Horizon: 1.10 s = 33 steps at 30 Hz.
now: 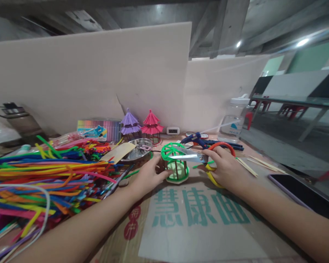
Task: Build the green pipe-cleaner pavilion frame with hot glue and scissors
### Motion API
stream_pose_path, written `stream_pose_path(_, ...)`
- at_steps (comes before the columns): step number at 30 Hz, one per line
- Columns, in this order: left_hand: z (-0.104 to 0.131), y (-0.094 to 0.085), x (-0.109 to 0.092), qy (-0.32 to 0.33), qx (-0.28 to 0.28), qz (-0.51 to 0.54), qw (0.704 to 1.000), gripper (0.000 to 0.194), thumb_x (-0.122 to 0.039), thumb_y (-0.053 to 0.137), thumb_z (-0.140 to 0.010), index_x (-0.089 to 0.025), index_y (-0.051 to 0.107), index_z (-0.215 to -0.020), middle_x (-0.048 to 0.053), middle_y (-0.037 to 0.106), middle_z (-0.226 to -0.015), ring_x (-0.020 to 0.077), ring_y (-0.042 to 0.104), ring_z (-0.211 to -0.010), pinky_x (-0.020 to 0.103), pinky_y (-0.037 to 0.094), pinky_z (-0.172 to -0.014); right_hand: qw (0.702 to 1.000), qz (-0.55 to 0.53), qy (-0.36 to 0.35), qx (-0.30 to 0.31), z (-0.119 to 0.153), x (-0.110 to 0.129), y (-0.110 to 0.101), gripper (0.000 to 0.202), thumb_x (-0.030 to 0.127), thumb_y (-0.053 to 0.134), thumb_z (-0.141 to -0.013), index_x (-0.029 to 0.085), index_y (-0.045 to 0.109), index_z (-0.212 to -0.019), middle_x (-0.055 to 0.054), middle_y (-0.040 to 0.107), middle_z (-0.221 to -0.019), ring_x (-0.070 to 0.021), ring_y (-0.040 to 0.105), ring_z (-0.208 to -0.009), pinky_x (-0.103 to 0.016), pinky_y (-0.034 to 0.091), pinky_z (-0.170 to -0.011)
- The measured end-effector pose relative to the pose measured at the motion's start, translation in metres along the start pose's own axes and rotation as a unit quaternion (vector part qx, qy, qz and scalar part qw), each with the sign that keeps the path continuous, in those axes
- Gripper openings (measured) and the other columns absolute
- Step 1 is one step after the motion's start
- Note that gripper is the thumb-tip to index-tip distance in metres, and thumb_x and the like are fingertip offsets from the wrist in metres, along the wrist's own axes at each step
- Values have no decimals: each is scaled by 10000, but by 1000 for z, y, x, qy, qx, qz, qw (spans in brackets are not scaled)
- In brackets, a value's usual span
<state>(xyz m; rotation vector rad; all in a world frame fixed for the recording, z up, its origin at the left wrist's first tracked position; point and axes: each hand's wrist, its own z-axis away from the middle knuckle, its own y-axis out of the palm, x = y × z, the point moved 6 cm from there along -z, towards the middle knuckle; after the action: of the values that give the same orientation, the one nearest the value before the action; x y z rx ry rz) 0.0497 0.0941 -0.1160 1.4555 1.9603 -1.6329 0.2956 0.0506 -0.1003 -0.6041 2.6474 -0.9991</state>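
My left hand [151, 173] grips the side of a small round pavilion frame [177, 179], made of green pipe cleaner with brown posts and a pale base. In my right hand [225, 168] is a pair of scissors [190, 157] with orange and yellow handles. The blades point left and lie across the frame's green top ring. Whether they touch it I cannot tell. A purple pavilion model [130, 123] and a pink pavilion model [151, 125] stand behind the frame.
Many coloured pipe cleaners [57, 179] are heaped at the left. Behind my hands lie a metal dish [134, 155] and a blue glue gun [194, 138]. Wooden sticks [265, 165], a phone [304, 193] and a clear water bottle [231, 122] are at the right.
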Motion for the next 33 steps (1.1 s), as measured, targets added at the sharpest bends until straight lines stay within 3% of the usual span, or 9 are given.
stream_pose_path(10,1,0,0,11,7,-26,1000,280,-411,638,-854,-172,619,-999,40,677,-884,195,647,-787,289,502,-705,1000,-14,-18,-1,-4,8,-5,367,393,572,-932,180,569,-1229,-100,571,-972,-237,573,-827,-355,475,-715)
stream_pose_path(21,0,0,4,19,7,-35,999,333,-425,623,-870,-177,616,-1093,40,673,-922,186,639,-793,283,503,-711,999,-8,-17,32,3,-1,5,466,413,597,-920,240,533,-1349,-85,609,-994,-232,586,-835,-340,472,-726)
stream_pose_path(30,1,2,5,17,15,-18,1000,331,-416,630,-869,-182,609,-1103,39,669,-927,191,644,-807,289,510,-715,996,51,-58,34,3,1,-4,385,435,562,-934,203,607,-1238,-91,640,-947,-226,606,-794,-314,432,-657)
stream_pose_path(33,0,1,5,13,9,-23,1000,328,-404,634,-867,-180,610,-1105,39,672,-925,192,645,-800,294,511,-714,998,31,-29,52,3,-1,0,316,406,564,-931,233,605,-1192,-74,653,-974,-218,621,-803,-301,414,-610)
